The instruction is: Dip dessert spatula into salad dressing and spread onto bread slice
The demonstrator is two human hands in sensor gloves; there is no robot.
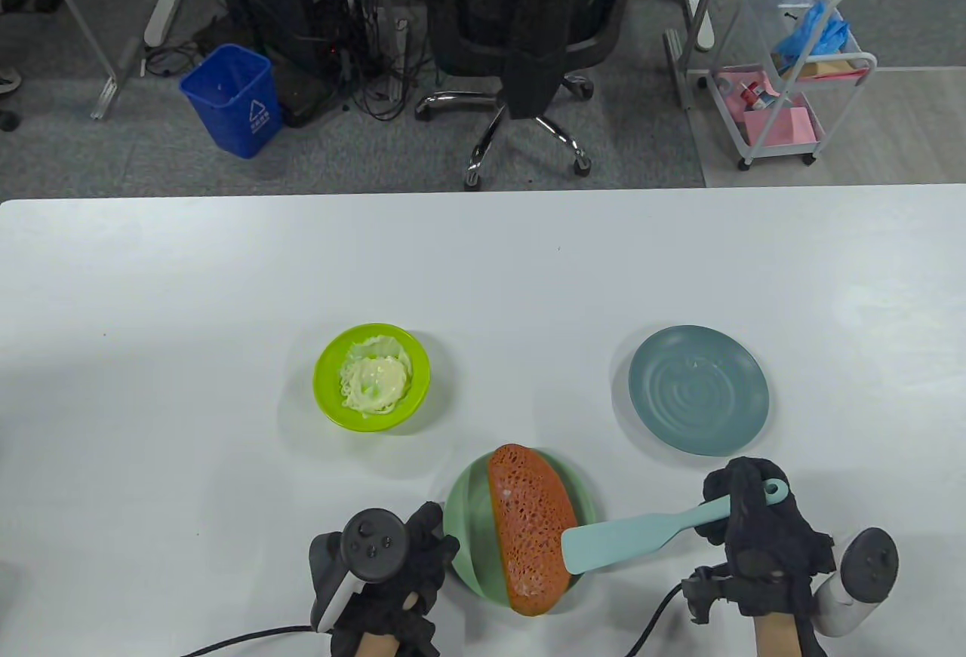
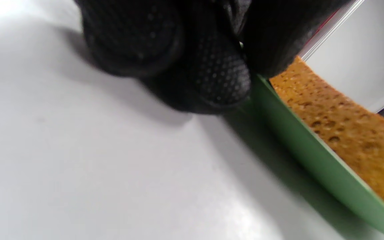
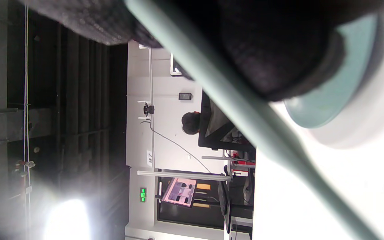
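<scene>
The right hand (image 1: 755, 529) grips the spatula (image 1: 649, 532) handle, blade over the bread slice (image 1: 528, 529). The left hand (image 1: 407, 566), fingers curled, touches the green plate (image 1: 464, 514) rim. Bare table (image 1: 226, 272) lies beyond both.

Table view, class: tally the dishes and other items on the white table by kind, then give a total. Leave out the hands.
Plates: 2, green plate and blue-grey plate
Bowls: 1, lime bowl of dressing
Bread slices: 1, bread slice
Spatulas: 1, spatula, held above the table
Total: 5
</scene>
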